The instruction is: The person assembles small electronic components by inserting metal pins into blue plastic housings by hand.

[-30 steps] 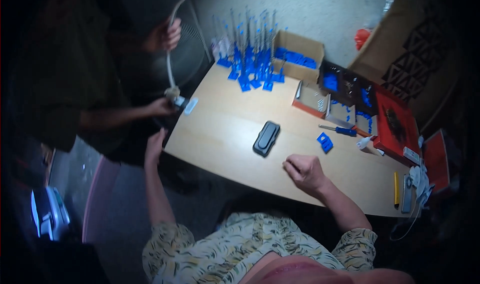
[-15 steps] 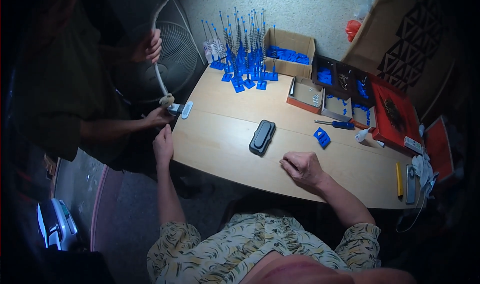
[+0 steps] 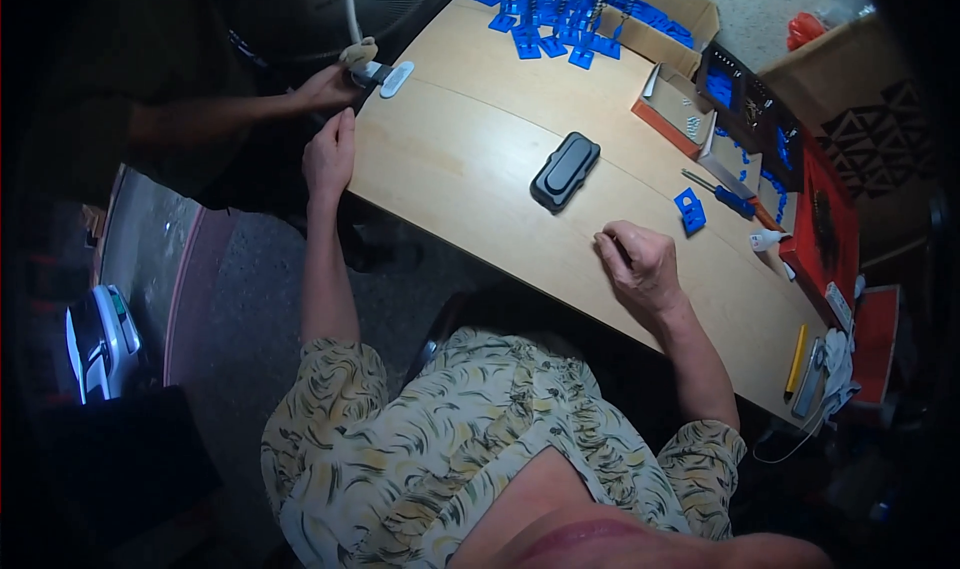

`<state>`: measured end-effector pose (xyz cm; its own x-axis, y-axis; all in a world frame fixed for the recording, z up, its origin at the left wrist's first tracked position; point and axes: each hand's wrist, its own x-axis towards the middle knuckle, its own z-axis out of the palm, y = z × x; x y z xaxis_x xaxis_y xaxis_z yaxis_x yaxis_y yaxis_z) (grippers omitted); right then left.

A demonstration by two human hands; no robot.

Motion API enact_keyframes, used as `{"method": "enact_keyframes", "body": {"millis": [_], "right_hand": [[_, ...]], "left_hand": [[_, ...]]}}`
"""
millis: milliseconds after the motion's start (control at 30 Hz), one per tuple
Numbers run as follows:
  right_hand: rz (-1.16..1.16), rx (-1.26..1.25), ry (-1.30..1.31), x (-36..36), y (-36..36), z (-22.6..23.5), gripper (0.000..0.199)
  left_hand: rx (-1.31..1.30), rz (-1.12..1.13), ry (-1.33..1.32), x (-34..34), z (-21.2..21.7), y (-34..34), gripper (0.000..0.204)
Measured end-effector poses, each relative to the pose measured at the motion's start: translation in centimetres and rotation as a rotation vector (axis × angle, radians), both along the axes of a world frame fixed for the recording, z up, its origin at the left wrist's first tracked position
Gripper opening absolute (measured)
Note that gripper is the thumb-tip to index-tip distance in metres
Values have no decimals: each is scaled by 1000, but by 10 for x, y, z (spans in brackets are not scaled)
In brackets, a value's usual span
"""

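My left hand is at the table's left edge, fingers curled, their inner side hidden. Just beyond it, another person's hand touches a clamp at the table edge, from which a pale cable or arm rises. My right hand rests on the table in a loose fist, with nothing visible in it. Between my hands, farther in, lies a black oblong case. A blue notched plastic plate lies beyond my right hand, near a blue-handled screwdriver.
Blue bases with springs stand at the back. Small open boxes of parts and a red tray line the right side. A white bottle, yellow cutter and crumpled cloth lie there. A fan stands behind left.
The view has tilted downward and turned, so the table sits higher in it. My hands stay in about the same places and poses. The other person's upper hand has left the view.
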<state>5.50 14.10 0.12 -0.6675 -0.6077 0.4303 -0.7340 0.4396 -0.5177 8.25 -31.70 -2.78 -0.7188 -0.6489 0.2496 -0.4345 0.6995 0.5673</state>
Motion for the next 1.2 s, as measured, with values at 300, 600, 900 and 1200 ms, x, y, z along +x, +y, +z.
{"method": "enact_keyframes", "body": {"millis": [300,600,900,1200], "right_hand": [[4,28,29,-7,-1,-4,13],[10,11,-40,2,3,9,17],[19,-1,20,6,10,1,21],[36,9,17,-10,12,-13,13]], "left_hand": [[-24,-2,-13,0,-3,-4,51],[1,-19,33,5,1,9,45],[-298,-136,324,6,6,38,33],[45,-570,314,-28,36,153,39]]}}
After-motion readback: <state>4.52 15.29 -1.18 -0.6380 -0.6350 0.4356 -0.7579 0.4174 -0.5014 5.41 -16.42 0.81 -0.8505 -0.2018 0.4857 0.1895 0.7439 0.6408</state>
